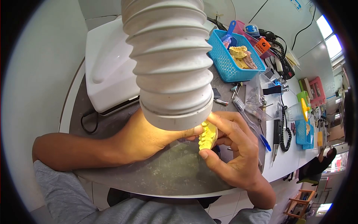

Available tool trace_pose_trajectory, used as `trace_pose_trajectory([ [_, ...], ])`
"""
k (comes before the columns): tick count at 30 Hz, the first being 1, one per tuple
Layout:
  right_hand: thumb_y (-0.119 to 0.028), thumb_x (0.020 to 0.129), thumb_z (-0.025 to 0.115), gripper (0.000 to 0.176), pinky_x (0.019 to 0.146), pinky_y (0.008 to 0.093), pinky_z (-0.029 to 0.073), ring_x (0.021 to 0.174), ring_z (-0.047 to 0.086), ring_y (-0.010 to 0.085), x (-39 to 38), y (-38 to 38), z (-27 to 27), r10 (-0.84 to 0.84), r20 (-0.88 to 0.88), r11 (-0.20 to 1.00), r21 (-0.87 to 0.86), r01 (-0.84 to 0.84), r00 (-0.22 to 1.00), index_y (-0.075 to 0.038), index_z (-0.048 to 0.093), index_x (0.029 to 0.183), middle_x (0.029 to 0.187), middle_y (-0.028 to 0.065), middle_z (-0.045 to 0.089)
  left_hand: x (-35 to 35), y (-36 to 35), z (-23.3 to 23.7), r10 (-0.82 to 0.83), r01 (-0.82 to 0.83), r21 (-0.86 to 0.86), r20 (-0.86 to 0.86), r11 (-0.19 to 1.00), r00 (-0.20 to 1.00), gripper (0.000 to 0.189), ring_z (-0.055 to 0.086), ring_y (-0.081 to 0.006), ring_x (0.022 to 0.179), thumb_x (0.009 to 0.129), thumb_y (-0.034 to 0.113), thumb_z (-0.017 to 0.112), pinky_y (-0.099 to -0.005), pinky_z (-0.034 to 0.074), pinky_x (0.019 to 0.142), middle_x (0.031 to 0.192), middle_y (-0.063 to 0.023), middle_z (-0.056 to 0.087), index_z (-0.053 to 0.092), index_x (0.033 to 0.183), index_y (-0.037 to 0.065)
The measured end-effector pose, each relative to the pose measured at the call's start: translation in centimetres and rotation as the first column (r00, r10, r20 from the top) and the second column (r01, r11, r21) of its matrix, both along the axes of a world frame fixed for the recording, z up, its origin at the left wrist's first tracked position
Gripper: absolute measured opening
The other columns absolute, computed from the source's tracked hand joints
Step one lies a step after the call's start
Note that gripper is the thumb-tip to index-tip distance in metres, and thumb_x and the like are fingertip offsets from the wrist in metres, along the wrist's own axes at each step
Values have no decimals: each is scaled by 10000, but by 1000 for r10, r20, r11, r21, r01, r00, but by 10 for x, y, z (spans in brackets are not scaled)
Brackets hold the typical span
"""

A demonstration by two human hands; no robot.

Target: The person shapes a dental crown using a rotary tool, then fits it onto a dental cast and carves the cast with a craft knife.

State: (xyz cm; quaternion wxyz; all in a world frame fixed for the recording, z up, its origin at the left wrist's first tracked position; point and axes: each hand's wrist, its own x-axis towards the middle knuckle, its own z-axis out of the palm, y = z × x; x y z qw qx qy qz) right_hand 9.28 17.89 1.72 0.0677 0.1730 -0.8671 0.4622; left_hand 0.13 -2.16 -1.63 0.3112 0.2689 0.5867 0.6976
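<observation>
A yellow plaster dental cast (209, 136), with a row of teeth along its left side, is held above the dark work mat. My right hand (238, 149) grips it from the right, thumb at its lower end and index finger at its upper end. From the left, my left hand (147, 136) pinches the cast's upper left edge with thumb and fingertips. A wide white ribbed hose (171, 56) hangs over my left hand and hides part of its fingers and the top of the cast.
A white machine housing (110, 67) stands at the left rear. Behind the hands, a blue basket (233, 72) contains more casts. To the right lie a blue-handled tool (265, 143), a corded handpiece (276, 140) and a clear plastic box (257, 89). Another person (319, 164) sits far right.
</observation>
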Motion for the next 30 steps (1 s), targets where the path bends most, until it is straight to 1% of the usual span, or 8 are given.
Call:
trace_pose_trajectory([
  [7,-53,787,792,595,796,259,579,963,640,166,1,-1,1,-2,5,1000,-3,2,1000,61,526,1306,1230,173,507,0,0,3,-18,18,-19,31,1000,999,307,640,-113,892,932,59,658,-234,555,783,1000,-83,639,522,1197,-14],
  [10,-62,787,800,602,790,257,580,959,636,159,1,0,1,-21,30,1000,-19,21,999,55,524,1310,1233,164,501,2,1,0,20,-20,22,-5,1000,1000,303,636,-110,902,932,68,662,-238,552,789,999,-79,638,527,1192,-9],
  [13,-49,780,803,608,790,257,582,966,639,158,2,0,0,-26,37,999,-26,27,999,53,523,1310,1234,159,499,2,1,-2,14,-16,25,48,1000,999,304,630,-108,906,932,80,667,-240,547,798,998,-74,632,529,1190,-2],
  [15,-32,768,809,624,801,260,585,978,647,168,2,-1,0,-26,43,999,-19,27,999,49,518,1314,1237,158,495,1,1,-1,2,-2,6,-4,1000,1000,305,626,-110,904,930,84,673,-239,544,798,998,-75,625,529,1186,1],
  [19,0,756,805,656,813,265,589,987,655,182,2,-1,-2,-5,47,999,-45,7,999,49,495,1332,1261,163,476,1,0,5,-9,9,-22,-22,1000,1000,309,622,-110,898,928,84,675,-240,544,793,999,-80,621,526,1185,1],
  [25,81,748,761,704,823,268,590,1010,651,191,2,-1,1,15,134,995,-102,-2,991,65,438,1373,1300,165,441,2,1,4,33,-33,1,-44,999,998,305,621,-116,893,928,88,676,-242,545,780,999,-89,624,531,1183,3],
  [27,94,746,754,710,821,263,589,1015,648,188,2,-1,2,20,154,987,-158,5,988,71,432,1377,1300,162,439,1,0,4,26,-26,12,-29,1000,999,295,621,-119,894,931,93,674,-243,544,776,1010,-94,626,537,1177,4],
  [30,93,747,755,711,816,260,589,1007,650,186,3,0,2,24,162,988,-153,1,986,72,429,1379,1300,160,437,-1,-1,3,-7,7,-18,21,1000,1000,287,620,-117,905,933,95,671,-244,541,779,1023,-96,628,541,1172,4],
])
